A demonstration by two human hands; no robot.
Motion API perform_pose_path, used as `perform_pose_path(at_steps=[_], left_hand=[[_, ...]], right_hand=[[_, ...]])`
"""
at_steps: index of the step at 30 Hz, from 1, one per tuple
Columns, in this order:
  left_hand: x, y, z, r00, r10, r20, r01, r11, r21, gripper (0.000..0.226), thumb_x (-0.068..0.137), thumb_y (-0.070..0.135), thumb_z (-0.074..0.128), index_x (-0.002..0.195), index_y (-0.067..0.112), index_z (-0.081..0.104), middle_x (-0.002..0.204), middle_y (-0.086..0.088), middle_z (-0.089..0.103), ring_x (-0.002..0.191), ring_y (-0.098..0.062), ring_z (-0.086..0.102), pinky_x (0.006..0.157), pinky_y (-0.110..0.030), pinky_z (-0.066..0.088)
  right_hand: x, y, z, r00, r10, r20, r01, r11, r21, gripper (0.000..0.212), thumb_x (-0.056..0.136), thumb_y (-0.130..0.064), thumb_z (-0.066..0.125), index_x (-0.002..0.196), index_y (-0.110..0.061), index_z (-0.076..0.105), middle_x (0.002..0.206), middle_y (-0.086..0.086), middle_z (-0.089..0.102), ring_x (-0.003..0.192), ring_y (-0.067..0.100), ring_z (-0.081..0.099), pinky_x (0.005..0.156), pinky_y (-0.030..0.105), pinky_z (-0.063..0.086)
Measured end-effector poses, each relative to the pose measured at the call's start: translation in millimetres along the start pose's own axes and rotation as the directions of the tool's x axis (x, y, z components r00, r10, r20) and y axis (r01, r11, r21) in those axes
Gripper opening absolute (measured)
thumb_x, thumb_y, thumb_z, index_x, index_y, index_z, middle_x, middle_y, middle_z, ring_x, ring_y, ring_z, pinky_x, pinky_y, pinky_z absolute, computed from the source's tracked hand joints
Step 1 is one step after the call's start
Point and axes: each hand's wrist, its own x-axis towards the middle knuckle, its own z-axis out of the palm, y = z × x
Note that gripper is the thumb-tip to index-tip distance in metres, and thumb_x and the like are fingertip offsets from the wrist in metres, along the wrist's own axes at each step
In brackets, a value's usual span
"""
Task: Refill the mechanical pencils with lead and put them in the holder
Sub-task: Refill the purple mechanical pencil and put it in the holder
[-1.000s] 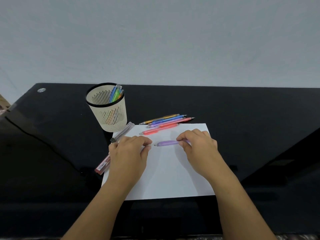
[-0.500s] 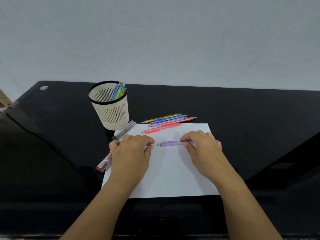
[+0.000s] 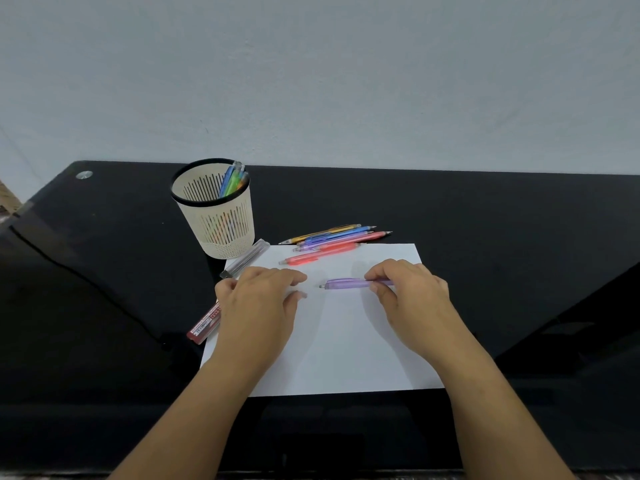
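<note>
Head: coloured pencils (image 3: 232, 181) inside slotted holder (image 3: 225, 233)

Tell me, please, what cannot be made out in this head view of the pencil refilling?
All in the head view:
1. Whether the left hand pinches a lead: fingertips blurred, lead too thin.
2. Rear end of the purple pencil: covered by the right hand.
3. Print on the red lead case: too small; the left hand hides its far end.
4. Number of pencils in the holder: its wall hides all but their tops.
</note>
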Motion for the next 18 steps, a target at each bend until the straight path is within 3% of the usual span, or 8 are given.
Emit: perform_pose_path(at_steps=[4, 7, 9, 12, 18], left_hand=[[-1, 0, 0, 1.0, 0.003, -0.013, -0.003, 1.0, 0.012, 0.028, 0.087, 0.035, 0.067, 0.115, 0.036, 0.065, 0.114, 0.015, 0.066, 0.115, -0.01, 0.05, 0.095, -0.033, 0.021], [-3, -1, 0, 0.999, -0.002, -0.038, 0.003, 1.0, 0.018, 0.027, 0.085, 0.036, 0.068, 0.112, 0.035, 0.066, 0.114, 0.014, 0.066, 0.114, -0.011, 0.051, 0.093, -0.034, 0.021], [-3, -1, -1, 0.999, -0.015, -0.036, 0.016, 0.999, 0.03, 0.027, 0.085, 0.039, 0.068, 0.111, 0.035, 0.066, 0.114, 0.014, 0.065, 0.114, -0.01, 0.051, 0.093, -0.033, 0.021], [-2, -1, -1, 0.999, -0.023, -0.029, 0.024, 0.999, 0.034, 0.026, 0.085, 0.041, 0.067, 0.111, 0.036, 0.066, 0.115, 0.015, 0.065, 0.115, -0.01, 0.049, 0.094, -0.033, 0.02], [-2, -2, -2, 0.999, -0.04, -0.017, 0.04, 0.997, 0.058, 0.025, 0.086, 0.045, 0.064, 0.11, 0.037, 0.065, 0.115, 0.017, 0.063, 0.116, -0.008, 0.047, 0.096, -0.034, 0.02]], right_hand=[[-3, 0, -1, 0.999, -0.025, -0.03, 0.026, 0.999, 0.024, 0.012, 0.094, -0.029, 0.056, 0.103, -0.035, 0.06, 0.094, -0.017, 0.06, 0.089, 0.006, 0.051, 0.092, 0.035, 0.044], [-6, -4, -4, 0.993, -0.038, -0.115, 0.044, 0.998, 0.054, 0.014, 0.089, -0.032, 0.063, 0.103, -0.031, 0.066, 0.092, -0.019, 0.061, 0.085, 0.005, 0.054, 0.082, 0.028, 0.049], [-6, -8, -6, 0.981, -0.008, -0.193, 0.025, 0.996, 0.089, 0.014, 0.085, -0.032, 0.068, 0.099, -0.029, 0.068, 0.086, -0.02, 0.059, 0.08, 0.005, 0.057, 0.075, 0.022, 0.05], [-8, -12, -10, 0.966, 0.017, -0.259, 0.019, 0.991, 0.136, 0.013, 0.082, -0.033, 0.071, 0.095, -0.027, 0.07, 0.082, -0.018, 0.062, 0.071, 0.006, 0.059, 0.065, 0.022, 0.051], [-8, -14, -8, 0.979, -0.005, -0.204, 0.016, 0.998, 0.057, 0.011, 0.091, -0.038, 0.059, 0.098, -0.031, 0.061, 0.085, -0.017, 0.061, 0.067, 0.004, 0.053, 0.056, 0.014, 0.04]])
